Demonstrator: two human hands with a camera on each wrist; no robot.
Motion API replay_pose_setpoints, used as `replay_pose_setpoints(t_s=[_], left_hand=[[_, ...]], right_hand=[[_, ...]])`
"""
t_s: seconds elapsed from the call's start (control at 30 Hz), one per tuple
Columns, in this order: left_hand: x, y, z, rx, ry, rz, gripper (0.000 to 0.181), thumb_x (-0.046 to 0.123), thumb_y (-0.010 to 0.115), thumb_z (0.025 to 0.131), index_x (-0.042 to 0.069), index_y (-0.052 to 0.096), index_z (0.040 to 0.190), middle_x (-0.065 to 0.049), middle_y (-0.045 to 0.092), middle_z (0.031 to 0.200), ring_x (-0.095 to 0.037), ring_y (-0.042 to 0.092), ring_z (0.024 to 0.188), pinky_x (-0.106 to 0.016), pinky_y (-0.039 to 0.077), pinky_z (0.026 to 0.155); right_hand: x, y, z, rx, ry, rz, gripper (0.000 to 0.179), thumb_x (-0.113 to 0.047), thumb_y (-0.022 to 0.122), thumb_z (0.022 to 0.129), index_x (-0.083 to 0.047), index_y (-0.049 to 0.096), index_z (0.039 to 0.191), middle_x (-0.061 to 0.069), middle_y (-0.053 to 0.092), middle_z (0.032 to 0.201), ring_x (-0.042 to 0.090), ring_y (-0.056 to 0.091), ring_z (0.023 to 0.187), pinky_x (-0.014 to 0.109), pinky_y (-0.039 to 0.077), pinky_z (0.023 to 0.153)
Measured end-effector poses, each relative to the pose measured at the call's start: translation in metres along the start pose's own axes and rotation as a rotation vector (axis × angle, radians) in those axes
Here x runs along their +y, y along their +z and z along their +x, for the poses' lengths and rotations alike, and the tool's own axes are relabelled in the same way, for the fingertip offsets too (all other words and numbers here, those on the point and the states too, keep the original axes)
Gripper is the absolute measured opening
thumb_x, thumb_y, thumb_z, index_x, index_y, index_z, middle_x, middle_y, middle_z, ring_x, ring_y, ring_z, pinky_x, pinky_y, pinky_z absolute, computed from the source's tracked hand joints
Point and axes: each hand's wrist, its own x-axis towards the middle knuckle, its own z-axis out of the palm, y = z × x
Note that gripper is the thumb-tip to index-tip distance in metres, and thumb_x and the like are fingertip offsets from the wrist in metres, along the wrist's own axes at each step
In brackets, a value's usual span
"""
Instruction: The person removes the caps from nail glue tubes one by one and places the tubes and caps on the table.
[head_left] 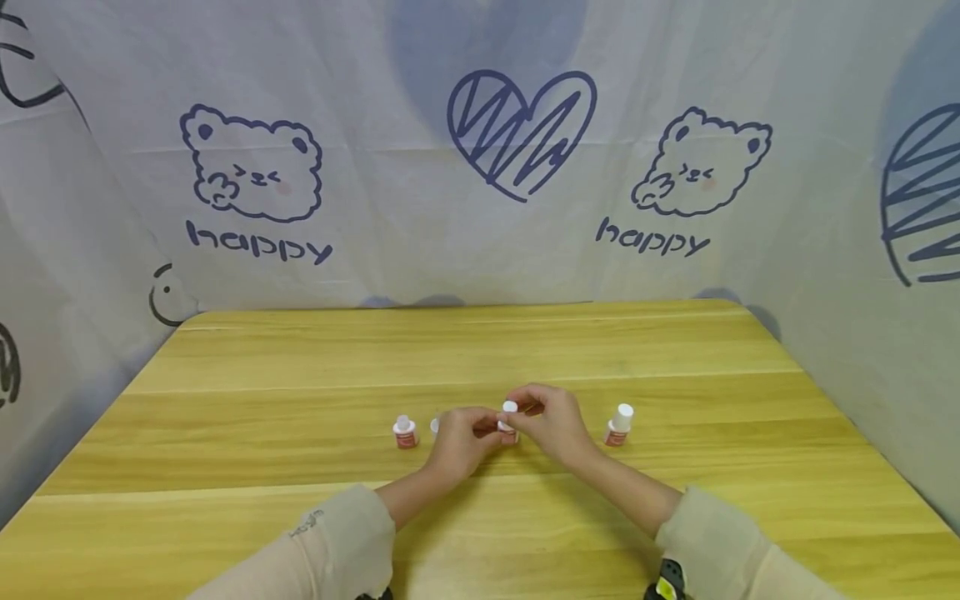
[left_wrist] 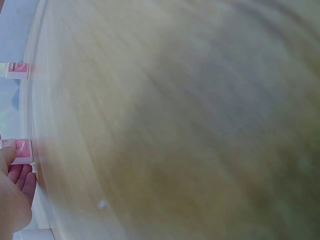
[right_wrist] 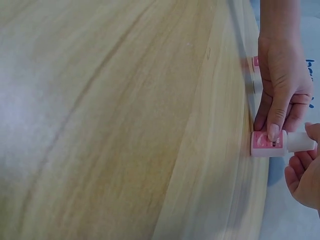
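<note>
At mid-table my left hand (head_left: 459, 446) pinches the body of a small white bottle (right_wrist: 260, 145) with a pink label, which stands upright on the wood. From the other side my right hand (head_left: 553, 423) grips its white cap (right_wrist: 301, 142) between thumb and fingers. The cap sits at the bottle's top. Left of my hands stands a similar bottle (head_left: 406, 433) with its narrow neck bare. A white cap-like piece (head_left: 434, 426) lies beside my left hand, mostly hidden behind it.
A third bottle (head_left: 618, 426), with its tall white cap on, stands to the right of my right hand. The wooden table (head_left: 300, 358) ends at the back against a pale cloth (head_left: 390, 233) printed with bears and hearts.
</note>
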Motion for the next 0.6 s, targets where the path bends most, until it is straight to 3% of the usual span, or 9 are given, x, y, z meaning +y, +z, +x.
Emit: replay_pose_setpoints(t_s=[0.3, 0.6], left_hand=[[-0.0010, 0.0008, -0.0003, -0.005, 0.005, 0.005, 0.016, 0.000, 0.071, 0.078, -0.007, 0.070, 0.092, -0.019, 0.071, 0.088, -0.026, 0.070, 0.083, -0.022, 0.056, 0.070], [-0.0006, 0.0019, 0.0002, 0.002, 0.005, 0.010, 0.015, 0.000, 0.072, 0.077, -0.006, 0.071, 0.090, -0.018, 0.072, 0.086, -0.025, 0.070, 0.081, -0.022, 0.056, 0.069]], right_hand=[[-0.0009, 0.0020, -0.0014, 0.036, 0.009, -0.025, 0.013, -0.002, 0.075, 0.075, 0.002, 0.068, 0.085, 0.014, 0.070, 0.082, 0.020, 0.065, 0.074, 0.025, 0.055, 0.068], [-0.0021, 0.0005, -0.0013, 0.019, 0.011, -0.029, 0.011, -0.003, 0.074, 0.075, 0.002, 0.068, 0.084, 0.013, 0.070, 0.081, 0.022, 0.066, 0.077, 0.025, 0.055, 0.069]])
